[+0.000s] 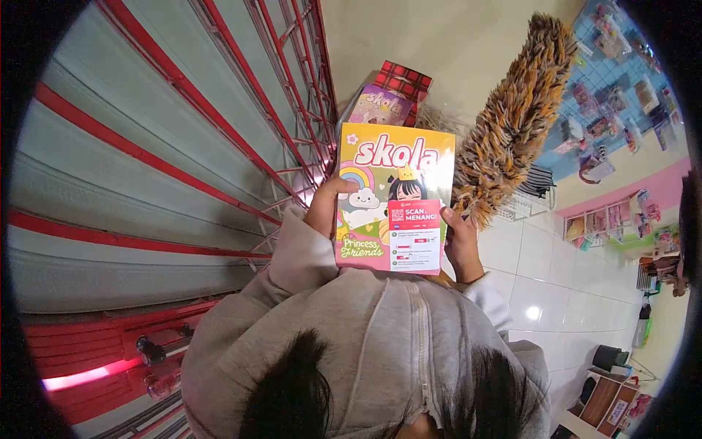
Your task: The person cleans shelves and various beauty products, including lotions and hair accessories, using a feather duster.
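Note:
A yellow and pink "skola" notebook pack [360, 197] is held upright in front of my chest, its cover facing me. The cover has a rainbow, a smiling cloud, a crowned cartoon girl and the words "Princess Friends". A red and white "Scan, Menang!" label [414, 238] covers its lower right part. My left hand [329, 208] grips the left edge, thumb on the front and fingers hidden behind. On the right edge, my right hand [462, 241] holds it the same way, thumb beside the label. Just beyond the pack, a purple "skola" pack [382, 107] is partly hidden.
Red metal bars [157, 154] of a folding shutter run along the left. A red plaid item [404, 77] is behind the purple pack. A brown feather duster [515, 117] stands to the right. Farther right are white floor tiles [537, 252] and a blue grid rack [574, 69] with small goods.

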Demonstrator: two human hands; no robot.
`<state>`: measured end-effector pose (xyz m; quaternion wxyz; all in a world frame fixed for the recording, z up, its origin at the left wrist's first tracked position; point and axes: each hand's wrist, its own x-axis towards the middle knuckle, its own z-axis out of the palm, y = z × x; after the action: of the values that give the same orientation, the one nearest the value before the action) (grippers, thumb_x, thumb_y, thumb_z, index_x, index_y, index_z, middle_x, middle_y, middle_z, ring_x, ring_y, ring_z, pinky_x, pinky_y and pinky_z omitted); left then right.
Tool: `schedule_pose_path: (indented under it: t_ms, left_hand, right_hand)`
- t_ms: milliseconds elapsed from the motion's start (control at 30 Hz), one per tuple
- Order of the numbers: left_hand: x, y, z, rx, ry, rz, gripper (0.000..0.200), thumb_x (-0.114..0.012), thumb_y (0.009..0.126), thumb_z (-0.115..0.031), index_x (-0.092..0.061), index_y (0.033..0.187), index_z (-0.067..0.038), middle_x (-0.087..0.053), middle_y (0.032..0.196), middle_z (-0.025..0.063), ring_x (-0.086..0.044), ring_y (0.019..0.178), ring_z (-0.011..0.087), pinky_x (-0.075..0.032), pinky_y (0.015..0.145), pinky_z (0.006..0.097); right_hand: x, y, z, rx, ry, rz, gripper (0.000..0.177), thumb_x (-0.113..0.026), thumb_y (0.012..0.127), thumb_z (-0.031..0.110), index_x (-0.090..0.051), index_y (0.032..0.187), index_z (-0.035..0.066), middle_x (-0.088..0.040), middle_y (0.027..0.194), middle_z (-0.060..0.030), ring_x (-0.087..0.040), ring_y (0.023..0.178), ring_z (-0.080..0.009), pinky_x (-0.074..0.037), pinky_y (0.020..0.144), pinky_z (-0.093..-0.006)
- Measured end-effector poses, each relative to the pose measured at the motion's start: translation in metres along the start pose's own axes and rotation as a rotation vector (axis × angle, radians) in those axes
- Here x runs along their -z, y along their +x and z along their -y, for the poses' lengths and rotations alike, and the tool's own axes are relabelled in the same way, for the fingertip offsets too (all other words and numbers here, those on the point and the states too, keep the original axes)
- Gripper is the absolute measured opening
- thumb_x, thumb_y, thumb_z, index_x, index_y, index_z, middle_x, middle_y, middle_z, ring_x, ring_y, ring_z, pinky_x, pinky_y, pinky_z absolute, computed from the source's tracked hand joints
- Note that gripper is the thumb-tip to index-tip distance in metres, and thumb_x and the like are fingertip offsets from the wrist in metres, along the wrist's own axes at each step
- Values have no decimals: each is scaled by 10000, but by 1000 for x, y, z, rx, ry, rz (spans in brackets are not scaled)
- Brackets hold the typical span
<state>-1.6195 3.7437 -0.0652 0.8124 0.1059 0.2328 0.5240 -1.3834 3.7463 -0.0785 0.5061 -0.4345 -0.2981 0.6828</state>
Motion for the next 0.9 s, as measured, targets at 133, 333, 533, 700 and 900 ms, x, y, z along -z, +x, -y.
schedule_pose_path:
  t_ms: [133, 333, 533, 700, 900]
  left_hand:
    - [5, -1, 8, -93, -41, -48, 490, -528, 830, -206, -450, 1265, 5, -596, 1143, 195, -622, 990, 300, -491, 907, 410]
    - [7, 16, 11, -396, 87, -89, 715, -334, 907, -628, -399, 1328, -54, -536, 1256, 154, -585, 1079, 257, -491, 902, 389]
    - [71, 35, 5, -581, 228, -303, 639, -313, 939, -587, -443, 1279, -62, -577, 1162, 123, -613, 977, 228, -517, 823, 359]
    - [44, 28, 0, -729, -39, -160, 642, -287, 943, -587, -453, 1258, -53, -588, 1125, 118, -622, 936, 232, -524, 803, 369]
    - [22, 3, -6, -694, 79, -212, 650, -268, 953, -563, -396, 1304, -31, -552, 1223, 168, -615, 1022, 273, -523, 855, 384]
  right_hand:
    - [15, 4, -8, 254, -323, -88, 205, -605, 894, 265, -612, 964, 73, -563, 702, 18, -475, 529, -73, -337, 460, -210]
    - [88, -8, 2, 339, -786, -123, 404, -456, 943, 442, -554, 979, 52, -584, 799, -74, -561, 713, -193, -444, 634, -308]
    - [37, -35, -21, 548, -780, 282, 538, -629, 799, 76, -434, 1296, 12, -563, 1184, -185, -542, 1104, -287, -423, 942, -350]
    - [43, -38, -35, 431, -1232, 573, 636, -621, 774, 131, -396, 1369, 119, -534, 1206, -244, -559, 1025, -396, -458, 878, -396]
    - [44, -24, -44, 334, -1073, 87, 254, -577, 798, 38, -578, 1049, -3, -644, 857, -222, -636, 817, -350, -488, 722, -385]
